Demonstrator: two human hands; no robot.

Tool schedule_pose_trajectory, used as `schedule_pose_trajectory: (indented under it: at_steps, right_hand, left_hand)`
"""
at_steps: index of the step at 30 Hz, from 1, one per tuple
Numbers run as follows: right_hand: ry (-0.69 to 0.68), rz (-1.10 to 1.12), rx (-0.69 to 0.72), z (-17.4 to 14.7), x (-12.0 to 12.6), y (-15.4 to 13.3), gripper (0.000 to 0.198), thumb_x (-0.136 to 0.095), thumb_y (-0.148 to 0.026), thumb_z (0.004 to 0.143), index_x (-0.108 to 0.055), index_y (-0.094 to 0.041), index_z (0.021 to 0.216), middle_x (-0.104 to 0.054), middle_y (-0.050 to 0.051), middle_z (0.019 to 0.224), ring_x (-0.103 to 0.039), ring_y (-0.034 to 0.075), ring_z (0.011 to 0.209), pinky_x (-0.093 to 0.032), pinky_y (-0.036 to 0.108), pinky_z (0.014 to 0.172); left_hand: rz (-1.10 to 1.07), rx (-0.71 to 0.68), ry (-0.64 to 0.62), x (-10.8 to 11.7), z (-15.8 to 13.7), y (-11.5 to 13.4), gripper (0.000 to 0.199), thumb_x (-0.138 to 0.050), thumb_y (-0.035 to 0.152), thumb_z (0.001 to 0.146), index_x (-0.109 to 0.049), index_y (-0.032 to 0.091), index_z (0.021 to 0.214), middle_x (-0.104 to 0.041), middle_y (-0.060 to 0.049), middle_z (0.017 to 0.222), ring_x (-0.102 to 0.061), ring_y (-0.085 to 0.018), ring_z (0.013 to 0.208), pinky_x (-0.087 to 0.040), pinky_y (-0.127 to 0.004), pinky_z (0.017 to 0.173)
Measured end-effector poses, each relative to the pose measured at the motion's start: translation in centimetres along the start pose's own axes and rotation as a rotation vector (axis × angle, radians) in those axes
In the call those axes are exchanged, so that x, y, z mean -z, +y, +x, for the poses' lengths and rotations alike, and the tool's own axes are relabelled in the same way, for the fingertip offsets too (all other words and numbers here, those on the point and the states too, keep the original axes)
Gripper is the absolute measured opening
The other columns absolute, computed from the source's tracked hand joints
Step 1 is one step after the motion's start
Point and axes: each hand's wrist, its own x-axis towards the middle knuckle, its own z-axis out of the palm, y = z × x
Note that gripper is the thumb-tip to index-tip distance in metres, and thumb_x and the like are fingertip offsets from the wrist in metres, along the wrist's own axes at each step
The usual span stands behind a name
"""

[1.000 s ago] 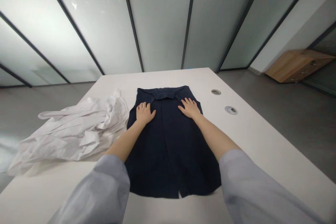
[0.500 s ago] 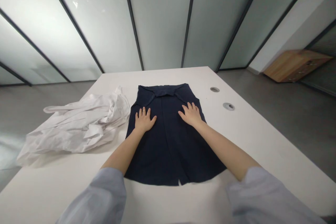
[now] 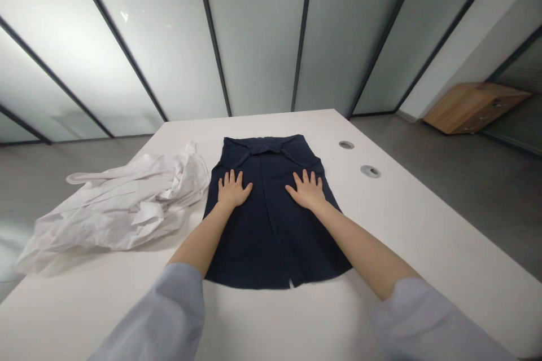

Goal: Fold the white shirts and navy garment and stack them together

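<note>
A dark navy skirt [image 3: 271, 225] lies spread on the white table [image 3: 423, 248], its waistband at the far end and its wider hem toward me. A small slit shows in the hem. My left hand [image 3: 233, 189] rests flat on the skirt's upper left part, fingers spread. Level with it on the upper right part, my right hand [image 3: 307, 190] also lies flat with its fingers apart. Neither hand grips the cloth. To the left of the skirt is a crumpled heap of white cloth [image 3: 127, 203], partly over the table's left edge.
Two round cable grommets [image 3: 371, 171] are set into the tabletop on the right. Frosted glass panels [image 3: 258, 34] with dark frames stand beyond the table. A wooden cabinet [image 3: 470, 107] is on the grey floor [image 3: 474, 180] at the far right.
The skirt's hem has shifted slightly away from me. My right hand has turned a little, its fingers now pointing more straight ahead; both hands stay flat on the skirt.
</note>
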Motion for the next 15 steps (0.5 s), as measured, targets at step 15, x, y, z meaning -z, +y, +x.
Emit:
schedule_pose_trajectory:
  at_steps: [15]
  right_hand:
    - [0.165,-0.024,0.122,-0.3,0.7,0.6,0.052,-0.038,-0.039,0.096,-0.047,-0.014,0.141,-0.038,0.016,0.151,-0.03,0.033,0.141,-0.024,0.05,0.113]
  left_hand:
    - [0.036,-0.113,0.231,1.4,-1.0,0.1,0.043,-0.042,0.042,0.091,-0.061,0.017,0.119,-0.058,-0.014,0.126,-0.052,-0.03,0.116,-0.046,-0.04,0.092]
